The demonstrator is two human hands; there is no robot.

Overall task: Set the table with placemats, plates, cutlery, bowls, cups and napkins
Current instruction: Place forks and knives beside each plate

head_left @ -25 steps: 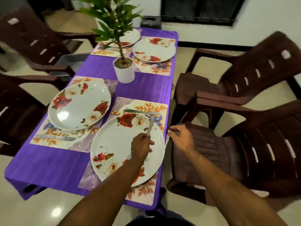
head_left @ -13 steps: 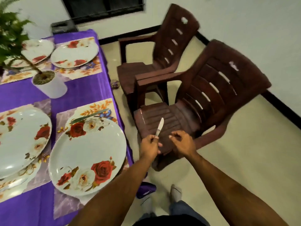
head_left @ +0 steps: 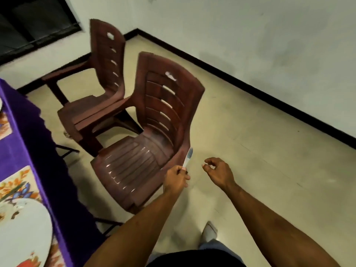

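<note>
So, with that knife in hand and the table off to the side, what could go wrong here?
The left hand holds the knife only by its handle end, blade pointing up and away; a loose grip could drop it onto the floor. The brown chair stands close beside that hand, so the blade might knock it.

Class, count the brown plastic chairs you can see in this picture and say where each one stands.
2. The near chair stands beside the purple table, just ahead of the left hand. The far chair stands behind it, toward the window. Others may lie outside the frame.
</note>
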